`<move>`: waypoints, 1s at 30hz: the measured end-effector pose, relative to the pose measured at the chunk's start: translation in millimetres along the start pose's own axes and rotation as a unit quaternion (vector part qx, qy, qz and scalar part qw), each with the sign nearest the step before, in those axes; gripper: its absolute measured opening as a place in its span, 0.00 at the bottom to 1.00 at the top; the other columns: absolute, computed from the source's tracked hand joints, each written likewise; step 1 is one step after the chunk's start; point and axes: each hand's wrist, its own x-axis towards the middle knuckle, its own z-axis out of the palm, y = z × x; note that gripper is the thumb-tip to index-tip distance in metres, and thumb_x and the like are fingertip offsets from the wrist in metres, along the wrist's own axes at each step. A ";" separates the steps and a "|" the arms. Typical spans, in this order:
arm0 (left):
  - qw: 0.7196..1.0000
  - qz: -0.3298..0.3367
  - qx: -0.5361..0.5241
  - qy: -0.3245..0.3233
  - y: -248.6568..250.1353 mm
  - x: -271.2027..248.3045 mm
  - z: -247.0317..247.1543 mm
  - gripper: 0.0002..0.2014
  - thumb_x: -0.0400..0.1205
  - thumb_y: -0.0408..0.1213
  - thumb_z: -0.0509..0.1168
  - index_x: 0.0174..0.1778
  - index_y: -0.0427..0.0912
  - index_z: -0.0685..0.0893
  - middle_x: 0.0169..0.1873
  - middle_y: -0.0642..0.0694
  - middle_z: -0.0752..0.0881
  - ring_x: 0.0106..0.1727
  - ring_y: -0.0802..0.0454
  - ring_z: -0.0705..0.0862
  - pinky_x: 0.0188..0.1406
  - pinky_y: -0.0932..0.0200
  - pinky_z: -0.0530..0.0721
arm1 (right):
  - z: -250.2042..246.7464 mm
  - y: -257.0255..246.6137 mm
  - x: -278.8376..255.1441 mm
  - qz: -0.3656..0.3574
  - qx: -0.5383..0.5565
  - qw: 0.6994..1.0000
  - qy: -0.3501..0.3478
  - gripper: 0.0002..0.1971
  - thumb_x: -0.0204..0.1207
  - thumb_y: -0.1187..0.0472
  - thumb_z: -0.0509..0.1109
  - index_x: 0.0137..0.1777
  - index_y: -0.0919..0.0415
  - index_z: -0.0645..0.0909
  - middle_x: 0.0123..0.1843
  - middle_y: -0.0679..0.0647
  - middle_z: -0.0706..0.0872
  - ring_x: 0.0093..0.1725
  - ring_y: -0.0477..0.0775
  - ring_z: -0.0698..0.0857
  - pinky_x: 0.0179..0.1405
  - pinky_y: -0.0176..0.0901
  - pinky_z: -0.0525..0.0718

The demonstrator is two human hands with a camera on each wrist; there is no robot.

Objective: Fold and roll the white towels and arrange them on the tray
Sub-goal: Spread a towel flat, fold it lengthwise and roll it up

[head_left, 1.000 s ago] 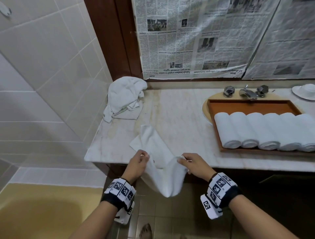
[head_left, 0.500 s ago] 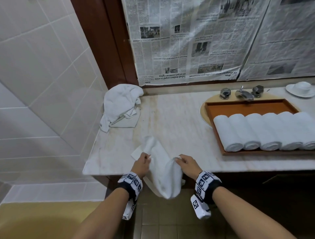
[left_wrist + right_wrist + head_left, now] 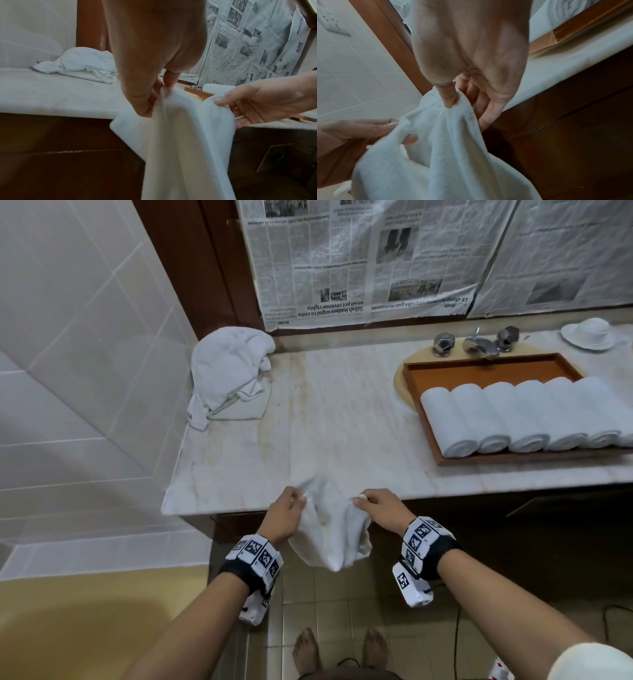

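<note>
Item: white towel (image 3: 330, 537), one, in your grasp. Your left hand (image 3: 286, 517) pinches one top corner between thumb and curled fingers; your right hand (image 3: 380, 506) pinches the other corner the same way. The cloth sags between the two hands and hangs down past the front edge of the worktop (image 3: 342, 422), in front of the dark cabinet.

Item: tray (image 3: 479, 371), orange-brown, on the worktop to your right, partly over the basin. It holds rolled towels (image 3: 513, 414) laid side by side and touching along its near side (six show; the row runs out of view).

Item: heap of unfolded towels (image 3: 229, 374), at the worktop's far left corner, against the tiled wall.

Item: tap (image 3: 478, 344), just behind the tray.
</note>
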 end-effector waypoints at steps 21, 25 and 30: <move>0.962 0.116 -0.088 0.230 54.7 -21.8 -75.9 0.08 0.89 0.44 0.61 0.54 0.43 0.78 0.45 0.47 0.84 0.44 0.55 0.80 0.40 0.62 0.76 | -106.5 -29.8 -26.5 -0.094 0.016 0.978 0.186 0.20 0.83 0.58 0.69 0.34 0.72 0.72 0.29 0.53 0.70 0.32 0.48 0.70 0.34 0.47 0.66; 0.957 0.138 -0.119 0.227 59.2 -13.0 -105.6 0.04 0.87 0.46 0.63 0.49 0.51 0.79 0.47 0.46 0.85 0.48 0.50 0.83 0.50 0.44 0.85 | -133.5 -39.1 -29.0 -0.103 0.019 0.977 0.186 0.20 0.82 0.56 0.70 0.33 0.67 0.74 0.28 0.50 0.72 0.31 0.47 0.72 0.34 0.45 0.69; 0.963 0.143 -0.128 0.190 87.1 -8.2 -127.6 0.03 0.88 0.37 0.64 0.53 0.46 0.83 0.46 0.46 0.85 0.50 0.47 0.85 0.55 0.40 0.89 | -156.0 -58.8 -24.5 -0.123 0.015 0.974 0.190 0.22 0.81 0.52 0.71 0.34 0.70 0.73 0.28 0.51 0.71 0.29 0.46 0.71 0.34 0.44 0.68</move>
